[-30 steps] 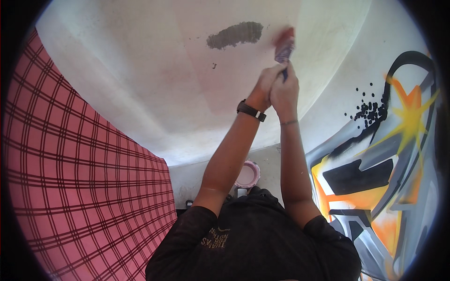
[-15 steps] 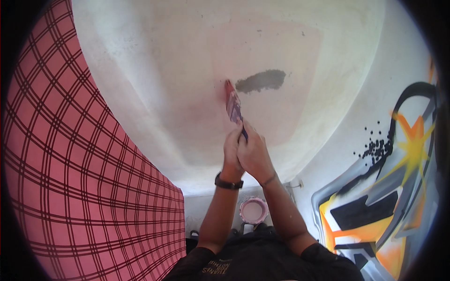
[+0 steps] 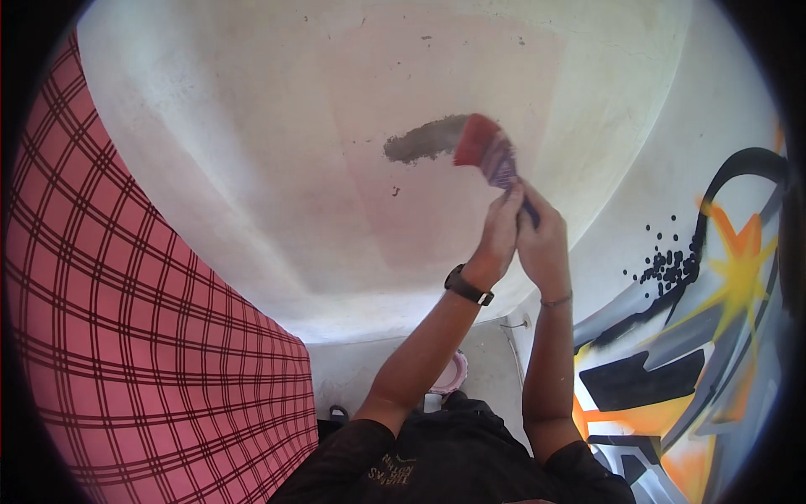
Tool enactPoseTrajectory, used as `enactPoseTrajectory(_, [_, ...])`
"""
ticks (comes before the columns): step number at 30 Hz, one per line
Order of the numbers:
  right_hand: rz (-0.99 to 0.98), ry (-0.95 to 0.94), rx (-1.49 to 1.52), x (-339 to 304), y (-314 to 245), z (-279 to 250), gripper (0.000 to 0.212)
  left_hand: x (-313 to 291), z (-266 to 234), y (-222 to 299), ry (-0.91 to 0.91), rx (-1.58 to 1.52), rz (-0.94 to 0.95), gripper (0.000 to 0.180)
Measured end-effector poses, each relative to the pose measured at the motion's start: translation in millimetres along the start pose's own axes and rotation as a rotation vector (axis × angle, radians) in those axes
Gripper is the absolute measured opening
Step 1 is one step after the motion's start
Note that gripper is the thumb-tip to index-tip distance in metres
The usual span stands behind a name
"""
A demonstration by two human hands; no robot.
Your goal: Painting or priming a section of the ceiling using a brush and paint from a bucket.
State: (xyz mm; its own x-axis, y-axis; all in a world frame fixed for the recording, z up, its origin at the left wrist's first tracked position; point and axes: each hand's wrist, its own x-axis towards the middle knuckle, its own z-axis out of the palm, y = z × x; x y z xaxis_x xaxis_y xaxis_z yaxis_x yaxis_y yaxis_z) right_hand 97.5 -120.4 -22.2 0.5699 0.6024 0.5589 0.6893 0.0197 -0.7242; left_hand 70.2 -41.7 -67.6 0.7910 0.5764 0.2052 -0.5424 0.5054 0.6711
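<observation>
Both my hands are wrapped round the handle of a wide paintbrush point(image 3: 495, 164) with red bristles and a purple, paint-smeared grip. My left hand point(image 3: 499, 227), its wrist in a black watch, is on the left side of the handle. Beside it, my right hand point(image 3: 544, 244) closes on the handle's lower end, a thin band at its wrist. The bristles lie over the right end of a dark grey patch point(image 3: 420, 141) on the pale wall point(image 3: 277, 143). Faint pink covers part of the wall around that patch. The brush is smeared by motion.
A pinkish bucket point(image 3: 453, 372) stands on the grey floor point(image 3: 353, 370) below my arms, partly hidden by my left forearm. Pink cloth with dark checks point(image 3: 168, 286) hangs along the left. To the right runs a side wall with black, orange and yellow graffiti point(image 3: 663, 370).
My hands and the brush have swung right, from the grey patch's left side to its right end. The brush now shows its broad face. The view has shifted slightly too.
</observation>
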Motion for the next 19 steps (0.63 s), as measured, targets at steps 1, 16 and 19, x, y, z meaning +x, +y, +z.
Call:
enactPoseTrajectory(1, [0.004,-0.003,-0.001,0,-6,-6,0.038,2,1,1,0.003,-0.002,-0.003,0.029])
enactPoseTrajectory(16, [0.044,-0.070,-0.152,-69,-81,130,0.045,-115,-122,-2,-0.017,0.015,-0.054,0.042])
enactPoseTrajectory(19, [0.097,-0.229,0.149,-63,-108,133,0.050,-145,-162,0,-0.081,0.144,0.063,0.039])
